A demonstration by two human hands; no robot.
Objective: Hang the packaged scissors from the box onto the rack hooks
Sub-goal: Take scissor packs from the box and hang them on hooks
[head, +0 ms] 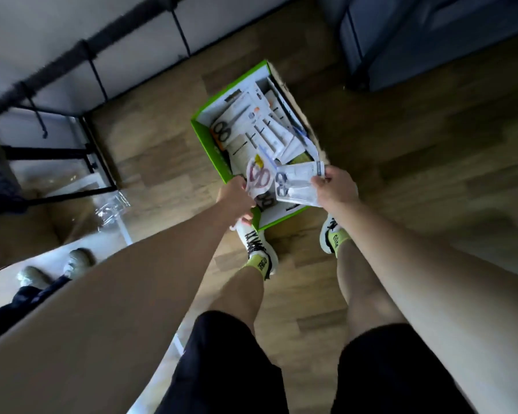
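left hand (pixel 236 195): pinching pink-handled scissors pack (pixel 259 177) over box
right hand (pixel 337 186): gripping blue-handled scissors pack (pixel 298 183)
box (pixel 204 135): green, on floor, more packs inside
rack (pixel 60 121): black, upper left

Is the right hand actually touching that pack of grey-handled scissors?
Touching. In the head view the right hand pinches the far edge of the grey-handled scissors pack, thumb and fingers closed on the card, holding it above the green box.

A green box (pixel 210 138) full of scissor packs sits on the wood floor (pixel 401 144). The left hand (pixel 235 195) pinches a pink pack (pixel 259 177). At its 3 o'clock, the right hand (pixel 337 186) holds a gray pack (pixel 296 185).
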